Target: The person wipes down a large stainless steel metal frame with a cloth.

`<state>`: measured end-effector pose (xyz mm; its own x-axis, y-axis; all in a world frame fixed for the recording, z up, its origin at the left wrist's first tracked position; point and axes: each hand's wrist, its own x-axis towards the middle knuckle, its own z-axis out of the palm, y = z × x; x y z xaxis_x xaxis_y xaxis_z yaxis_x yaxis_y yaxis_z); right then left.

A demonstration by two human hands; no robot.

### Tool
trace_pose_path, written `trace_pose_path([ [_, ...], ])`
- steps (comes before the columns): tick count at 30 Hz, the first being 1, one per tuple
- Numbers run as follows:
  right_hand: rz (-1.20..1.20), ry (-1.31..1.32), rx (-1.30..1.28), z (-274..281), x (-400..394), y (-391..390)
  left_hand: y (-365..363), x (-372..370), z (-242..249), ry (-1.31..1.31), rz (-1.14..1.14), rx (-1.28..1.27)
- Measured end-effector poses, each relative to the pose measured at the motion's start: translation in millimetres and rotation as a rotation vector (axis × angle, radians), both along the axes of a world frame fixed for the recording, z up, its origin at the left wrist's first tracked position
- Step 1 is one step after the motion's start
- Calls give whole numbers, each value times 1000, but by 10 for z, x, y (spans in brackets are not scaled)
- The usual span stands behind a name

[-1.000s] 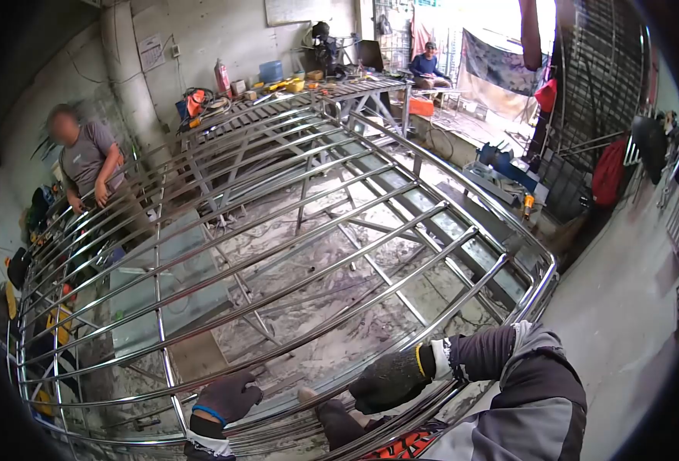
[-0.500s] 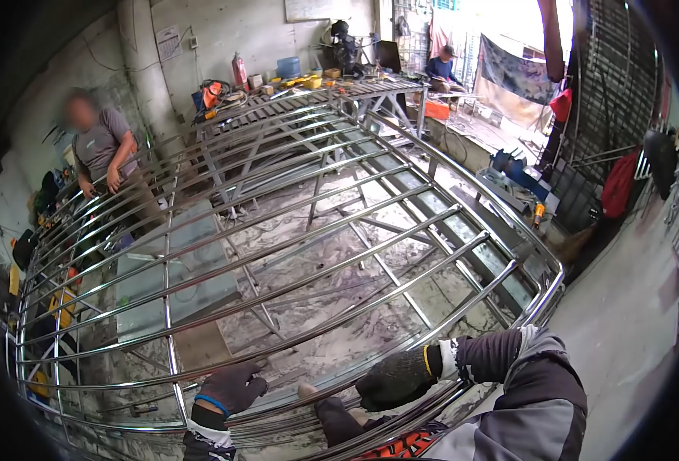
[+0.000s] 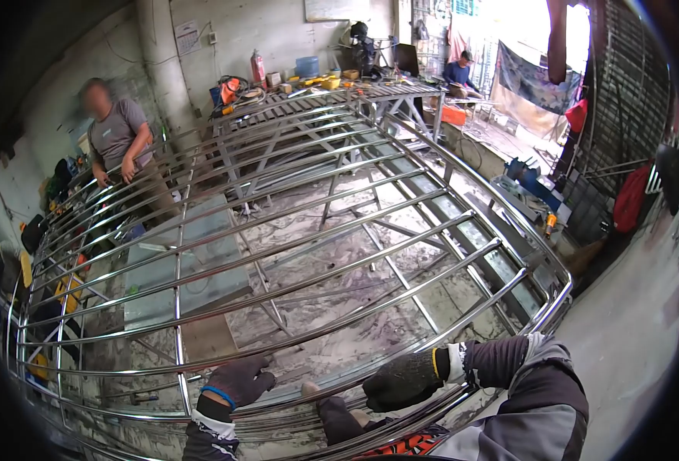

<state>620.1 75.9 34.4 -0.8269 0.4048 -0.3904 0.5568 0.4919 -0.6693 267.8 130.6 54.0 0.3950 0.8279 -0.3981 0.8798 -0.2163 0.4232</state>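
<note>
A large frame of shiny metal tubes (image 3: 178,315) spans the view, with long parallel bars. At the bottom, left of centre, my left hand (image 3: 237,382), in a dark glove with a blue cuff, rests at a near tube; its fingers are closed over it. My right hand (image 3: 407,379), in a dark glove with a yellow band, is closed at the near tubes further right. What lies inside its fingers is hidden. Several bars end near the right side, at a bent corner tube (image 3: 558,288).
A person (image 3: 120,138) stands at the frame's far left side, hands near its bars. Another person (image 3: 458,73) sits at the back right. Behind the frame is a slatted workbench (image 3: 293,104) with tools. A grey sheet (image 3: 151,288) lies beneath the bars.
The whole view has shifted slightly, so the room and frame appear further right and a little lower. Both of my hands keep nearly the same place on the tubes.
</note>
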Motion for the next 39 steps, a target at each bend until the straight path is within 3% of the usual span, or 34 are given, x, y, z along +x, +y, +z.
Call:
trace_pose_path([
  [2, 76, 155, 126, -137, 31, 2, 11, 18, 41, 21, 6, 6],
  [7, -28, 96, 29, -116, 7, -29, -29, 6, 47, 34, -22, 24],
  [18, 299, 235, 274, -137, 29, 33, 10, -11, -34, 12, -50, 2],
  [22, 251, 173, 249, -43, 21, 15, 0, -62, -142, -6, -26, 43],
  [24, 438, 266, 464, -151, 32, 37, 1, -73, -173, 2, -51, 69],
  [27, 373, 309, 407, -364, 68, 12, 31, -93, -244, -7, -84, 62],
  [28, 518, 496, 583, -397, 57, 80, 12, -102, -233, -3, -14, 72],
  [29, 512, 285, 503, -303, 40, 72, 3, -79, -209, 18, -28, 74],
  [35, 542, 335, 522, -296, 57, 74, -11, 11, -5, 74, -4, -14],
  [37, 280, 305, 198, -175, 33, 27, -18, 20, 12, 72, -17, -22],
  [39, 272, 341, 173, -143, 8, 29, -19, 8, -31, 58, -24, -10],
])
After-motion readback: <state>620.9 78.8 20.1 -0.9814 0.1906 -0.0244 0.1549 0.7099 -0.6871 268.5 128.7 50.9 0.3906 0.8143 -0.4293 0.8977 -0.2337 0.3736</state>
